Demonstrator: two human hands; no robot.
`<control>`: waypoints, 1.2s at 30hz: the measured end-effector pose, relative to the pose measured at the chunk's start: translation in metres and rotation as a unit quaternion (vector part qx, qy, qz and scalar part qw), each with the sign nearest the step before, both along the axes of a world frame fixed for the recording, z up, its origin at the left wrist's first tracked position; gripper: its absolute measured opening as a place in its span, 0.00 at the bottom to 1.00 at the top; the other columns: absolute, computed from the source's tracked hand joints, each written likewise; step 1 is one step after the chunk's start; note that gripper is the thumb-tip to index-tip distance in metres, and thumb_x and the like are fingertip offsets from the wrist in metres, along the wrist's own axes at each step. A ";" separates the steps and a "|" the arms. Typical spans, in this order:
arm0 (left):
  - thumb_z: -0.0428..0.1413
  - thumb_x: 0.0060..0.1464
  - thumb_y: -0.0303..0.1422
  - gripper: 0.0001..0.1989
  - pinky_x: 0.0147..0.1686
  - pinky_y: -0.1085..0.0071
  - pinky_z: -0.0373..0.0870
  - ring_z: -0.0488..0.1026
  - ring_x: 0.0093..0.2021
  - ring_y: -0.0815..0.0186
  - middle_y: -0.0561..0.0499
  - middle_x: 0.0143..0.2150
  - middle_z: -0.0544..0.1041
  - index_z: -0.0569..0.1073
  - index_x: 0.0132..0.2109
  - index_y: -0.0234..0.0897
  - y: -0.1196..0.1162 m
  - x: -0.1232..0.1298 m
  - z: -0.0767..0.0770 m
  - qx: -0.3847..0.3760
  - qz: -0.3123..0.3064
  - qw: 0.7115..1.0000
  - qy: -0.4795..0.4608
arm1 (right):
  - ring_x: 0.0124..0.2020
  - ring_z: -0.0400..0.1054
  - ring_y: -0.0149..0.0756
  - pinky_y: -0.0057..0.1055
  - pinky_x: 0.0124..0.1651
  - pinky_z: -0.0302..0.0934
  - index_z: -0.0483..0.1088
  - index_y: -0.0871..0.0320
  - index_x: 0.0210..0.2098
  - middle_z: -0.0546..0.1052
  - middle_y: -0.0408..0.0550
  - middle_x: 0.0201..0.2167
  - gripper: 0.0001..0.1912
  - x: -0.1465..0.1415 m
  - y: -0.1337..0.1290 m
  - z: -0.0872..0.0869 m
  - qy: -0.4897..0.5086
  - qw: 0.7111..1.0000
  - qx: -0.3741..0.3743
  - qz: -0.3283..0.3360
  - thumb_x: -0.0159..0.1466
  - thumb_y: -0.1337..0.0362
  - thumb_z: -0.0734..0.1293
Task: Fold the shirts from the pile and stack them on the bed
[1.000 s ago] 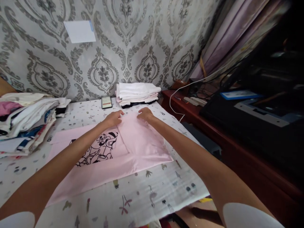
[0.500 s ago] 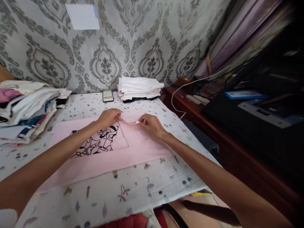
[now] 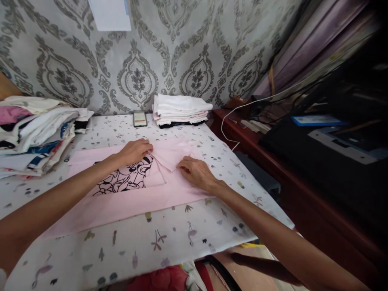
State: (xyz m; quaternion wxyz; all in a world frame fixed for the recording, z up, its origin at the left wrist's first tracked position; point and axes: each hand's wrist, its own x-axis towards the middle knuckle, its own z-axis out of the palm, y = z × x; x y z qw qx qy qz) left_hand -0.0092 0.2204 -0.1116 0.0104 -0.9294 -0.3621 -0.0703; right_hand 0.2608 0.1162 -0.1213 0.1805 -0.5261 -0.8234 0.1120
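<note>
A pink T-shirt [image 3: 121, 210] with a black cartoon line print lies partly folded on the patterned white cloth. My left hand [image 3: 135, 152] pinches its fabric near the top of the print. Closed on a raised part of the same shirt is my right hand [image 3: 195, 171], a little to the right and nearer to me. Between the two hands a flap of pink fabric stretches down and to the right. The fingertips of my left hand are partly hidden.
Folded white and pink clothes [image 3: 182, 107] are stacked by the wall, with a small framed card [image 3: 140, 118] beside them. A loose clothes pile [image 3: 39, 133] stands at left. Along the right runs a dark red desk [image 3: 273, 161] with a white cable [image 3: 222, 121].
My right hand has moved slightly right and towards me, drawing the pink fabric into a wider flap. The left hand keeps its hold near the same place. The view has shifted slightly.
</note>
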 end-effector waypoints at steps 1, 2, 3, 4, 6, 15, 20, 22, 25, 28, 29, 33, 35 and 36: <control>0.45 0.58 0.24 0.16 0.38 0.65 0.71 0.72 0.48 0.58 0.46 0.46 0.78 0.75 0.46 0.38 -0.001 0.000 0.002 -0.003 0.005 1.000 -0.005 | 0.34 0.70 0.34 0.30 0.36 0.61 0.77 0.57 0.39 0.78 0.47 0.37 0.14 -0.001 0.000 0.002 0.008 1.000 0.002 -0.007 0.63 0.74 0.61; 0.44 0.58 0.24 0.17 0.41 0.64 0.71 0.72 0.49 0.57 0.46 0.46 0.78 0.75 0.47 0.38 -0.002 0.000 0.004 -0.005 0.013 1.000 -0.020 | 0.34 0.71 0.35 0.31 0.37 0.62 0.78 0.58 0.41 0.79 0.48 0.38 0.15 -0.002 0.001 0.004 0.021 1.000 0.010 -0.018 0.63 0.74 0.61; 0.43 0.59 0.24 0.18 0.45 0.62 0.72 0.72 0.50 0.58 0.45 0.47 0.78 0.75 0.48 0.37 -0.004 0.003 0.005 -0.008 0.021 0.999 -0.044 | 0.37 0.72 0.37 0.33 0.40 0.64 0.77 0.59 0.44 0.79 0.50 0.40 0.16 -0.005 0.002 0.005 0.034 0.999 0.023 -0.028 0.65 0.72 0.60; 0.41 0.60 0.25 0.20 0.48 0.61 0.71 0.72 0.52 0.58 0.44 0.50 0.78 0.74 0.51 0.36 -0.006 0.007 0.005 -0.012 0.030 0.997 -0.073 | 0.42 0.73 0.39 0.35 0.44 0.66 0.76 0.60 0.49 0.79 0.53 0.44 0.18 -0.008 0.003 0.005 0.042 0.998 0.040 -0.031 0.67 0.70 0.58; 0.38 0.65 0.29 0.22 0.56 0.59 0.68 0.69 0.59 0.58 0.42 0.58 0.74 0.69 0.59 0.34 -0.011 0.017 0.001 -0.033 0.036 0.992 -0.113 | 0.58 0.67 0.46 0.42 0.57 0.63 0.69 0.61 0.59 0.74 0.58 0.57 0.22 -0.015 0.006 -0.001 0.028 0.998 0.063 -0.008 0.71 0.64 0.55; 0.31 0.67 0.52 0.39 0.71 0.51 0.35 0.33 0.75 0.56 0.40 0.76 0.39 0.45 0.73 0.29 -0.018 0.039 -0.035 -0.145 0.033 0.988 0.043 | 0.74 0.38 0.48 0.52 0.73 0.36 0.48 0.65 0.72 0.51 0.60 0.73 0.40 -0.032 0.009 -0.043 -0.111 0.993 -0.002 0.042 0.72 0.42 0.44; 0.29 0.66 0.52 0.40 0.71 0.53 0.35 0.32 0.75 0.57 0.41 0.76 0.37 0.40 0.74 0.28 -0.028 0.037 -0.020 -0.175 0.052 0.983 0.024 | 0.74 0.38 0.43 0.47 0.73 0.36 0.47 0.63 0.73 0.49 0.58 0.73 0.40 -0.019 0.003 -0.026 -0.083 0.996 -0.026 0.033 0.72 0.42 0.42; 0.29 0.66 0.53 0.41 0.72 0.53 0.33 0.30 0.75 0.56 0.41 0.76 0.34 0.39 0.74 0.28 -0.043 0.039 -0.017 -0.161 0.055 0.985 0.012 | 0.75 0.37 0.42 0.46 0.73 0.35 0.47 0.65 0.72 0.49 0.58 0.73 0.41 -0.010 0.000 -0.023 -0.088 0.996 -0.031 0.010 0.72 0.43 0.41; 0.31 0.64 0.58 0.43 0.72 0.51 0.32 0.28 0.75 0.53 0.42 0.76 0.34 0.41 0.74 0.31 -0.068 0.043 -0.018 -0.157 0.031 0.987 0.028 | 0.75 0.36 0.43 0.49 0.73 0.34 0.48 0.64 0.72 0.48 0.58 0.73 0.40 -0.001 -0.003 -0.026 -0.112 0.993 -0.041 -0.017 0.72 0.43 0.42; 0.33 0.64 0.59 0.44 0.71 0.48 0.32 0.29 0.75 0.50 0.40 0.76 0.36 0.44 0.74 0.32 -0.080 0.045 -0.022 -0.166 0.017 0.985 0.045 | 0.75 0.35 0.45 0.51 0.73 0.34 0.48 0.63 0.72 0.45 0.58 0.74 0.39 0.002 -0.005 -0.030 -0.121 0.990 -0.050 -0.051 0.72 0.43 0.45; 0.34 0.64 0.59 0.44 0.71 0.46 0.32 0.28 0.75 0.49 0.39 0.76 0.36 0.44 0.74 0.32 -0.081 0.046 -0.022 -0.167 0.016 0.985 0.047 | 0.75 0.35 0.46 0.52 0.72 0.34 0.47 0.64 0.72 0.44 0.59 0.74 0.39 0.004 -0.004 -0.031 -0.120 0.989 -0.056 -0.065 0.72 0.43 0.46; 0.35 0.65 0.58 0.43 0.70 0.44 0.35 0.30 0.75 0.48 0.38 0.76 0.37 0.43 0.74 0.32 -0.081 0.043 -0.016 -0.189 0.017 0.981 0.042 | 0.73 0.41 0.50 0.57 0.71 0.37 0.51 0.62 0.71 0.50 0.59 0.73 0.36 0.015 -0.003 -0.026 -0.092 0.987 -0.070 -0.110 0.72 0.45 0.49; 0.33 0.66 0.56 0.40 0.70 0.45 0.36 0.32 0.75 0.49 0.40 0.76 0.38 0.42 0.74 0.35 -0.090 0.042 -0.012 -0.190 0.008 0.982 0.017 | 0.71 0.49 0.51 0.55 0.69 0.43 0.58 0.58 0.67 0.58 0.57 0.70 0.31 0.024 -0.006 -0.020 -0.060 0.989 -0.058 -0.122 0.73 0.48 0.48; 0.33 0.67 0.55 0.38 0.70 0.46 0.36 0.34 0.75 0.51 0.41 0.76 0.39 0.42 0.74 0.36 -0.097 0.043 -0.010 -0.186 -0.004 0.983 0.004 | 0.68 0.55 0.50 0.53 0.67 0.49 0.62 0.58 0.64 0.64 0.57 0.67 0.29 0.029 -0.010 -0.016 -0.042 0.990 -0.045 -0.128 0.73 0.49 0.48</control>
